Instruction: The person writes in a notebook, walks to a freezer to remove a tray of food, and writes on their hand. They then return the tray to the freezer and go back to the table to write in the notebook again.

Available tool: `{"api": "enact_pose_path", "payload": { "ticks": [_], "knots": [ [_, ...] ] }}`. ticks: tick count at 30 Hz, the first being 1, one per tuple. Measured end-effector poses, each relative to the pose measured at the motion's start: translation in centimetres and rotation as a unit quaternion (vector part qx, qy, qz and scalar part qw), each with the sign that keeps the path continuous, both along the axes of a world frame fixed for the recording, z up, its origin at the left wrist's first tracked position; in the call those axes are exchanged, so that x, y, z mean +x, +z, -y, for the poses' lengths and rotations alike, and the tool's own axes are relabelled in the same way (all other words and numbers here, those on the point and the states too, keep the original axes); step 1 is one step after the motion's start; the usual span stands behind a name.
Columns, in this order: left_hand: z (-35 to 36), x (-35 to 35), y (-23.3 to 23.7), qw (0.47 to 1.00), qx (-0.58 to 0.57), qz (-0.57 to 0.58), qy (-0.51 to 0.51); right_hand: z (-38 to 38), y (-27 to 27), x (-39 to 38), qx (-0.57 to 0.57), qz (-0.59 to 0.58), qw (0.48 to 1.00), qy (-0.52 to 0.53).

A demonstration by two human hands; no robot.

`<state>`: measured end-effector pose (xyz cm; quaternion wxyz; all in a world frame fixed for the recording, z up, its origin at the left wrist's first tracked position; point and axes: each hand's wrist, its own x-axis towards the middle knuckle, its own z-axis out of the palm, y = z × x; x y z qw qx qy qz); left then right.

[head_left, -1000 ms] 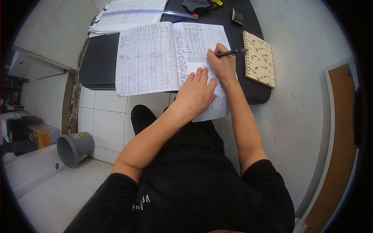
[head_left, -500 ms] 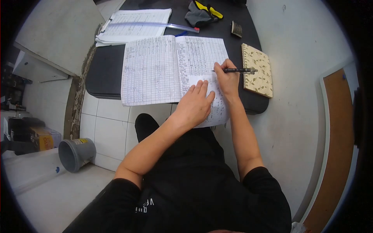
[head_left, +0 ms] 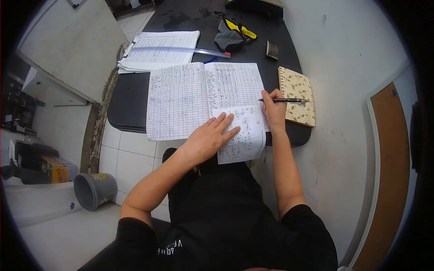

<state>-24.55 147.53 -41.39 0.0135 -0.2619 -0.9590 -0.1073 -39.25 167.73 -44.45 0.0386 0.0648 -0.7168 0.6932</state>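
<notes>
An open ledger notebook point(head_left: 176, 101) with ruled, handwritten columns lies on the black table. Over its lower right page rests a loose handwritten sheet point(head_left: 246, 135), its bottom edge hanging past the table. My left hand point(head_left: 211, 135) lies with fingers outstretched on the left part of this sheet and the page beneath. At the right page's edge, my right hand point(head_left: 275, 113) grips a black pen point(head_left: 287, 100), its tip pointing left over the ruled page. A spiral notebook point(head_left: 296, 90) with a leaf-patterned cover sits just right of that hand.
Behind the ledger, a clear ruler-like strip point(head_left: 181, 49) lies across clipped papers point(head_left: 158, 63). A grey and yellow cloth item point(head_left: 233, 35) and a small ribbed object point(head_left: 272, 49) sit farther back. A grey bucket point(head_left: 95, 189) stands at lower left; a wall point(head_left: 343, 113) borders the right.
The camera view has tilted, so the table sits lower in the picture. My left hand has slid left, uncovering more of the loose sheet; my right hand still holds the pen.
</notes>
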Motion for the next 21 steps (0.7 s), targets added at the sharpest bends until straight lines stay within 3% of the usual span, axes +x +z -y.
{"api": "enact_pose_path", "payload": {
  "ticks": [17,20,21],
  "knots": [
    [-1.8,-0.7,0.1,0.998,-0.001,-0.049,-0.035,-0.9,1.1,-0.4,-0.098,0.089,0.991,0.027],
    [-2.1,-0.5,0.1,0.998,0.000,-0.054,-0.027,-0.8,1.3,-0.4,-0.034,0.066,0.997,0.026],
    [-2.0,-0.5,0.1,0.998,0.001,-0.056,-0.026,-0.7,1.4,-0.4,0.064,-0.002,0.998,0.012]
  ]
}}
